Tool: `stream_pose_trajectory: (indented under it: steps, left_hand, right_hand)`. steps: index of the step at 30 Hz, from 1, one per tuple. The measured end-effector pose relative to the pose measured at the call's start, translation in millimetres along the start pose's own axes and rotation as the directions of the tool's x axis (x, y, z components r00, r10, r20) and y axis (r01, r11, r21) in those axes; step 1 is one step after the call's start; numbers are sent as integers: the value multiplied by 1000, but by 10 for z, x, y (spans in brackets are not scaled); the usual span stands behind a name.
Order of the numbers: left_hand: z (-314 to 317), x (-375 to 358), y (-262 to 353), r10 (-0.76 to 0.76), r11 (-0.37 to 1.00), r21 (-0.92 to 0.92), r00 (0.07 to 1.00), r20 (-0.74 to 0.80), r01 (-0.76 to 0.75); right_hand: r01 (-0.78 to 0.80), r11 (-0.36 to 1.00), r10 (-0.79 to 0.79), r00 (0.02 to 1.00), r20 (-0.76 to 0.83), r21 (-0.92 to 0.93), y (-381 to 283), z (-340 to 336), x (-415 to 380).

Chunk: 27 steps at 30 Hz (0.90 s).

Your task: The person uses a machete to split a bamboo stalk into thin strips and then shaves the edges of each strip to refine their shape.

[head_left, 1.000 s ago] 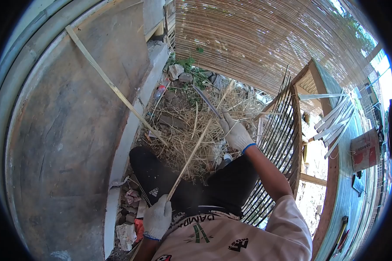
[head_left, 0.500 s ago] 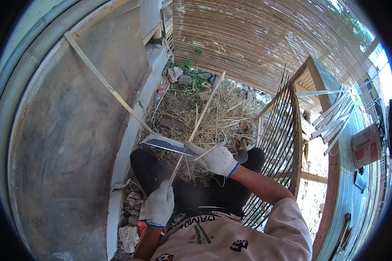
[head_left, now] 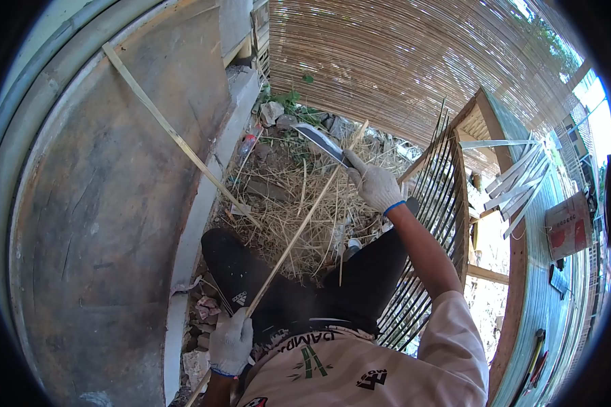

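My left hand (head_left: 231, 343), in a white glove, is closed around the lower part of a long thin bamboo strip (head_left: 296, 237) by my left hip. The strip runs diagonally up and away from me over my lap. My right hand (head_left: 375, 184), also gloved, grips a broad-bladed knife (head_left: 321, 142) near the strip's far end. The blade points up and to the left, and its base lies against the strip. The knife's handle is hidden in my fist.
Shavings (head_left: 268, 234) and stones cover the ground ahead. A large board (head_left: 108, 224) with another strip (head_left: 163, 122) across it stands left. On the right are a slatted bamboo frame (head_left: 434, 197), pale strips (head_left: 523, 180), a red-and-white container (head_left: 569, 226) and tools (head_left: 538, 359).
My right hand and the knife have moved forward along the strip, away from my body. My left hand has drawn back toward my hip with the strip in it.
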<state>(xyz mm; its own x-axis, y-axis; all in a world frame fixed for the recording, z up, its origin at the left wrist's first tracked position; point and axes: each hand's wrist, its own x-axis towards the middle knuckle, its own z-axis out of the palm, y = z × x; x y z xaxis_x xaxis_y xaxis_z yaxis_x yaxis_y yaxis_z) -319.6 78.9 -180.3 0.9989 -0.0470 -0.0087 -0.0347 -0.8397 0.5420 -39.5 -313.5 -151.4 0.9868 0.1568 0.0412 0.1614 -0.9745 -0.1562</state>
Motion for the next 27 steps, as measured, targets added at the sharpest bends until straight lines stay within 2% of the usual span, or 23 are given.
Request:
stream_pose_trajectory:
  steps: [2,5,8,9,10,11,13,14,16,18,20,21,23,25,27]
  left_hand:
    - [-8,-87,-112,31,999,9,999,-31,-31]
    - [-32,-130,-157,2,1000,16,1000,9,-2]
    - [-35,-82,-164,8,1000,-8,1000,-8,-8]
    - [22,-63,-200,32,999,35,999,-32,-31]
    - [56,-50,-219,57,996,79,997,-58,-52]
    - [46,-16,-180,57,995,81,997,-56,-53]
    - [54,133,2,39,998,43,998,-57,-37]
    - [81,211,71,38,999,41,998,-58,-35]
    - [162,399,188,75,994,-62,986,-151,-86]
    - [202,574,261,61,998,-25,991,-123,-64]
    - [244,720,334,44,999,36,995,-95,-41]
    - [257,774,364,46,998,39,995,-93,-42]
    - [275,840,407,82,995,61,989,-124,-75]
    - [254,822,400,88,995,61,989,-121,-81]
    - [218,776,371,94,994,63,988,-122,-86]
  right_hand:
    - [-21,1000,21,999,-27,-3,144,-104,72]
    - [-31,999,28,998,-63,-35,207,-125,131]
    - [-39,997,44,996,-80,68,287,36,163]
    - [-102,933,123,992,-40,344,334,162,207]
    - [-161,792,185,982,19,589,398,266,246]
    - [-162,790,187,982,19,591,364,301,214]
    - [-93,894,188,966,-179,438,156,371,68]
    - [-108,912,157,983,-94,395,-53,229,-81]
    - [26,948,-23,1000,-15,317,-356,156,-322]
    - [124,970,-146,985,93,207,-674,163,-546]
    - [254,943,-285,950,128,213,-888,209,-728]
    - [252,943,-283,951,127,215,-1001,153,-758]
    - [282,938,-334,895,296,203,-1163,21,-809]
    - [287,936,-336,903,268,205,-1110,75,-768]
    - [229,960,-251,958,135,159,-949,120,-646]
